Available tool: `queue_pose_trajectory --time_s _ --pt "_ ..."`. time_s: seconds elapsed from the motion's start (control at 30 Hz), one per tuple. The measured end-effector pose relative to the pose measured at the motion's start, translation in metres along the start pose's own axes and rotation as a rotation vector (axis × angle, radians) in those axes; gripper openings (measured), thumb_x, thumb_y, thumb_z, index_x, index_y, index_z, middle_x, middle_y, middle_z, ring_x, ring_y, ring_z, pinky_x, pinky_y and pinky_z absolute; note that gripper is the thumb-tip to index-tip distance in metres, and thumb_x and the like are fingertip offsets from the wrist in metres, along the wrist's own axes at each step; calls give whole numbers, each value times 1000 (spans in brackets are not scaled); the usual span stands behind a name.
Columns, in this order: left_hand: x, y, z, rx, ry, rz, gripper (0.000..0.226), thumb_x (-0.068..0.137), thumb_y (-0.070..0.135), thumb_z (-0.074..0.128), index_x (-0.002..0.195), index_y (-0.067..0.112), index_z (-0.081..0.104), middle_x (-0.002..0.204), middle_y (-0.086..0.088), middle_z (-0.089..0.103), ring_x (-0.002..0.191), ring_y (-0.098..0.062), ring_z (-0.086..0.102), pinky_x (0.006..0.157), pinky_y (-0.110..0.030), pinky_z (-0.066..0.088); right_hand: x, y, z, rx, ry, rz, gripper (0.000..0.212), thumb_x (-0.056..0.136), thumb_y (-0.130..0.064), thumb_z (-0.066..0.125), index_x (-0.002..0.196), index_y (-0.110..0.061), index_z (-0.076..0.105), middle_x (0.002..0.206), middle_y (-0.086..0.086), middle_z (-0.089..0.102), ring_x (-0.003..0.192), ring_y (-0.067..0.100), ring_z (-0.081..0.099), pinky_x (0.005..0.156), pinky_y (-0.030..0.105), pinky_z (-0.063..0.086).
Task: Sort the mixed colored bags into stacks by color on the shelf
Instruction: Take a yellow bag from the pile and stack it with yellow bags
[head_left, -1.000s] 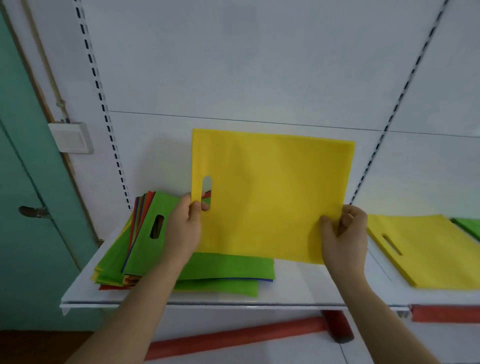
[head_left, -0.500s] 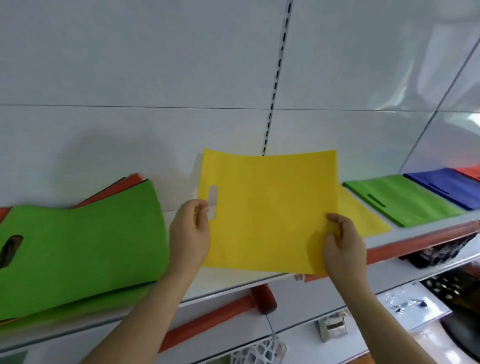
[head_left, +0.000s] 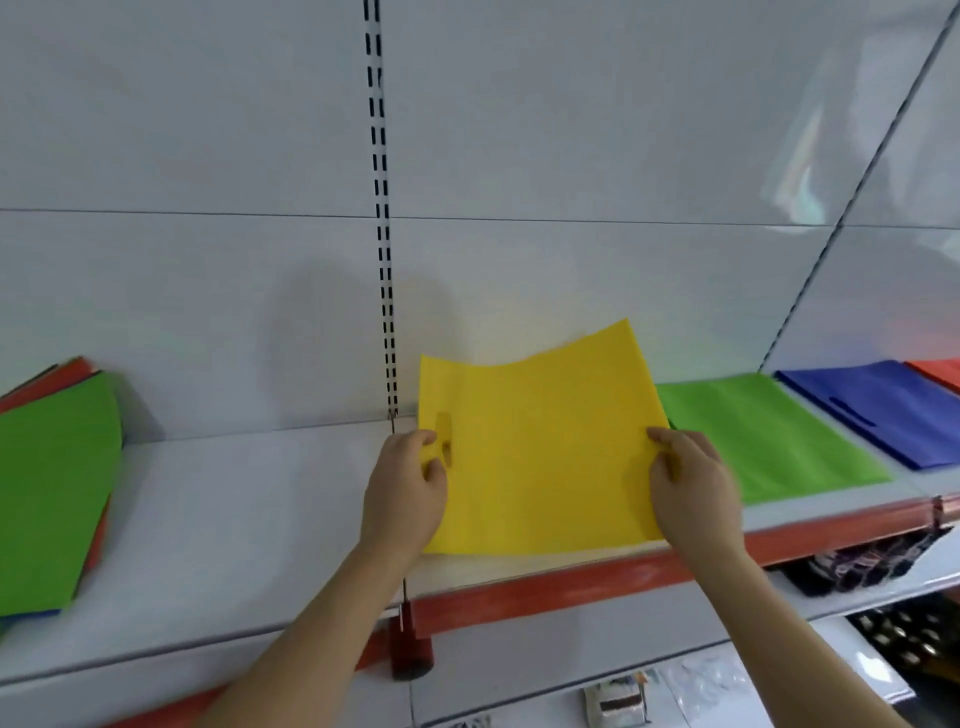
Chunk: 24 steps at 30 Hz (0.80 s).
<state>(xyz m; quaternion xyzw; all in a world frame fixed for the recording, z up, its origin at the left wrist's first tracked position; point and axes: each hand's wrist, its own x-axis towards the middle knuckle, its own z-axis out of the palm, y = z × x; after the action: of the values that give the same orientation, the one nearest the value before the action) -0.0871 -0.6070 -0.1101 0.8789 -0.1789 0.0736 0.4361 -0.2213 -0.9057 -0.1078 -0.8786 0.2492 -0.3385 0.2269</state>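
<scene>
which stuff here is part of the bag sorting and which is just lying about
Part of the job:
- flat yellow fabric bag, gripped by left hand and right hand
- green bag stack
- blue bag stack
- mixed pile, green bag on top
- white shelf

Lying about:
- dark goods on the lower shelf

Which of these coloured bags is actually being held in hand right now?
The yellow bag: the left hand and right hand pinch its sides. The green bag and blue bag lie untouched.
</scene>
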Motion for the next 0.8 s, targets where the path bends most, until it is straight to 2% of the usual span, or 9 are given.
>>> queue_pose_trajectory --time_s 0.1,0.27,0.4,0.47,0.57,0.73,0.8 --pt "5 1 15 103 -75 -54 48 101 16 58 149 17 52 144 -2 51 114 -20 61 87 -27 45 18 14 9 -44 -80 -34 43 94 -2 58 133 -14 70 132 3 61 98 30 63 79 33 46" --pt "16 -6 30 229 -100 -72 48 102 21 56 150 18 51 143 -2 50 104 -20 64 89 -37 54 33 30 27 -48 -111 -35 39 94 -1 60 128 -13 73 128 4 62 97 28 63 80 34 49" --pt "18 -10 39 356 -58 -54 34 104 30 53 136 20 60 126 0 56 98 -19 64 79 -34 54 42 37 38 -77 -140 -38 38 94 -2 61 129 -12 73 124 4 62 94 29 63 79 35 49" --pt "16 -11 43 456 -40 -47 27 104 35 51 123 20 64 113 1 57 92 -19 61 74 -32 51 46 40 43 -94 -177 -56 38 94 -2 62 129 -10 73 124 6 63 98 32 63 85 36 51" --pt "14 -11 48 564 -28 -67 28 105 38 49 116 18 65 111 -2 56 97 -24 57 77 -35 49 51 45 53 -130 -231 -47 38 92 -5 65 129 -8 72 126 10 65 104 36 65 90 42 54" --pt "16 -10 56 627 -38 -101 28 102 34 51 123 18 62 113 -5 56 100 -27 54 75 -35 46 50 54 67 -209 -260 -111 34 90 -13 72 122 0 74 118 19 69 103 42 66 92 48 55" --pt "16 -8 59 653 -32 -117 37 103 43 46 128 21 63 113 -6 60 103 -30 54 78 -38 48 50 59 67 -245 -284 -148 33 90 -18 73 117 1 75 118 21 70 103 44 64 94 50 54"
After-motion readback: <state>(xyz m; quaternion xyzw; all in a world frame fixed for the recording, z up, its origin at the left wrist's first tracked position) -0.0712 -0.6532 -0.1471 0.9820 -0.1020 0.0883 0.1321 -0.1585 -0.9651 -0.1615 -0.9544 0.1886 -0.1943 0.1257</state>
